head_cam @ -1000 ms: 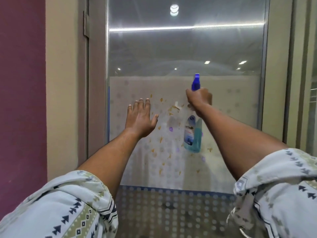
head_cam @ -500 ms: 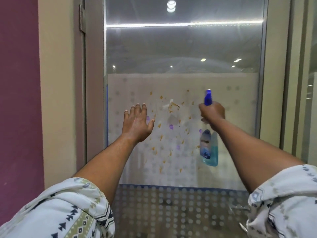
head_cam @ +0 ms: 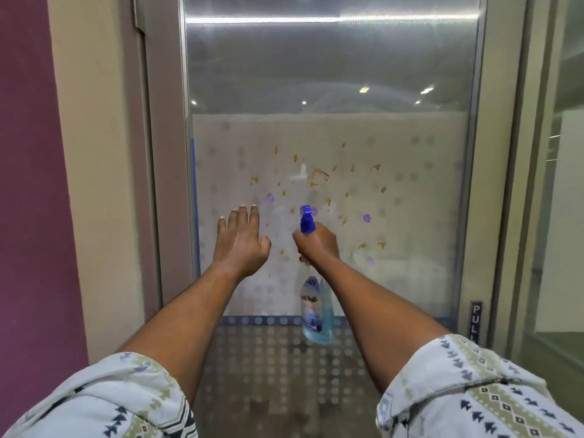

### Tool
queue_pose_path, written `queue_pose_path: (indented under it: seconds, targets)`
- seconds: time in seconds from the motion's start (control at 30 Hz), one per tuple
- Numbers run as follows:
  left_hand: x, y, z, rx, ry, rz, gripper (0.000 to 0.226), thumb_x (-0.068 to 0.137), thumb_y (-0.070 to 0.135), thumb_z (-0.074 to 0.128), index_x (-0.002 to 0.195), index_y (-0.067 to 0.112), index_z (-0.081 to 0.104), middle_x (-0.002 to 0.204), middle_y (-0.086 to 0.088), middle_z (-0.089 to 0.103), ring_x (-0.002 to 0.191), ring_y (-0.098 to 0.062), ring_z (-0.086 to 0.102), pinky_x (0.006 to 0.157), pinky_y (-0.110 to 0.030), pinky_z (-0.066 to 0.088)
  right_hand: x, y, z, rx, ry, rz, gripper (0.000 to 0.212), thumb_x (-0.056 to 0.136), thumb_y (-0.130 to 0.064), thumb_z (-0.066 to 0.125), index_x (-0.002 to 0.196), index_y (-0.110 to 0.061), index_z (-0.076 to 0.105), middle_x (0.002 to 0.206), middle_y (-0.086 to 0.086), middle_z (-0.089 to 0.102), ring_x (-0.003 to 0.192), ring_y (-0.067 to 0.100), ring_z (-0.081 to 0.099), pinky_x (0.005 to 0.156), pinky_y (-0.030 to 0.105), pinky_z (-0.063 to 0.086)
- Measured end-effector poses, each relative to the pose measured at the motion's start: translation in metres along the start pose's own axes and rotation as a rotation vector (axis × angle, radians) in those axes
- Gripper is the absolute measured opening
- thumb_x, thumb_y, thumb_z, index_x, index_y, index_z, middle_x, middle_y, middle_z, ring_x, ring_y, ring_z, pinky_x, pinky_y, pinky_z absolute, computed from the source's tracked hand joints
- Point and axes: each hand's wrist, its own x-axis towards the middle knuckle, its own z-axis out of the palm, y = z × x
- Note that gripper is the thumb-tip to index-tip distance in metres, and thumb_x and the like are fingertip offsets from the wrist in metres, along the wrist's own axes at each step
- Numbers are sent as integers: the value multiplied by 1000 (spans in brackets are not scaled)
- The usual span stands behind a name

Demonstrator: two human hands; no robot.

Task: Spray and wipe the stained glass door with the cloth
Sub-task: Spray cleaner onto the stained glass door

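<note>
While right hand (head_cam: 317, 243) grips spray bottle (head_cam: 314, 311), label unreadable, left hand (head_cam: 241, 245) splayed, "PUL" sign (head_cam: 475, 320).

Glossy glass door (head_cam: 328, 74) with frosted band, brushed-metal frame (head_cam: 474, 153); translucent plastic spray bottle (head_cam: 314, 311).

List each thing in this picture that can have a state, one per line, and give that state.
Glass door: shut, spattered with orange and purple stains.
Spray bottle: upright, part full of blue liquid, nozzle toward the glass.
Right hand: grip closed round the bottle's neck.
Left hand: open, fingers spread, empty.
Cloth: not in view.
</note>
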Motion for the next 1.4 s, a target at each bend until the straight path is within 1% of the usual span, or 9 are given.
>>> queue_pose_path:
  seconds: [0.13, 0.33, 0.57, 0.73, 0.83, 1.03, 1.17, 1.3, 1.4]
  targets:
    - [-12, 8, 11, -4, -46, 43, 74, 101, 42, 38, 162, 8, 15, 167, -18, 21, 155, -35, 20, 126, -55, 15, 6, 42, -57, 21, 204, 136, 25, 83, -33, 58, 84, -9, 64, 72, 10, 73, 66, 29, 74, 76, 45, 63]
    - [-28, 31, 26, -36, -98, 98, 74, 101, 43, 36, 163, 10, 13, 169, -17, 18, 156, -34, 18, 127, -54, 14, -7, 86, -136, 68, 382, 274, 33, 81, -31, 61, 101, -4, 63, 89, 15, 74, 72, 33, 75, 74, 46, 62]
    - [-56, 71, 40, -86, -150, 194, 74, 101, 43, 37, 162, 8, 14, 167, -18, 21, 154, -34, 21, 125, -54, 17, -56, 92, -149, 90, 271, 195, 10, 82, -21, 60, 84, -11, 56, 72, 12, 65, 55, 24, 64, 49, 27, 53]
    - [-86, 98, 44, -118, -195, 246, 75, 101, 44, 37, 163, 8, 13, 168, -17, 20, 154, -34, 20, 126, -54, 16, -97, 95, -140, 83, 186, 125, 14, 84, -22, 61, 86, -8, 58, 66, 10, 65, 53, 23, 65, 53, 31, 53]
    - [-103, 114, 41, -144, -207, 249, 74, 101, 44, 37, 163, 10, 14, 168, -17, 20, 155, -33, 20, 127, -54, 15, -124, 100, -142, 139, 172, 82, 16, 87, -22, 66, 97, -10, 62, 71, 6, 63, 58, 22, 63, 58, 34, 58]
    - [-146, 168, 25, -184, -218, 272, 74, 100, 44, 38, 162, 10, 15, 167, -17, 23, 154, -32, 22, 126, -54, 15, -190, 112, -179, 142, 230, 87, 10, 89, -26, 72, 97, -20, 69, 84, 3, 71, 76, 22, 68, 76, 39, 58]
    - [-194, 226, 13, -243, -246, 308, 75, 99, 45, 38, 162, 11, 17, 167, -18, 22, 154, -33, 21, 127, -54, 13, -252, 127, -229, 157, 310, 105, 7, 85, -31, 75, 88, -28, 70, 72, -13, 73, 66, 5, 69, 61, 20, 57]
    - [-257, 294, -2, -300, -286, 362, 76, 98, 47, 38, 162, 12, 16, 167, -17, 22, 156, -33, 19, 128, -55, 12, -321, 140, -294, 174, 347, 193, 15, 77, -35, 74, 88, -27, 68, 77, -1, 70, 73, 24, 65, 81, 53, 60]
    - [-308, 356, -17, -371, -323, 423, 76, 99, 48, 37, 163, 14, 14, 168, -17, 19, 157, -32, 17, 128, -54, 9, -377, 154, -349, 143, 393, 235, 15, 80, -31, 74, 92, -27, 67, 80, 2, 69, 73, 26, 63, 80, 56, 59]
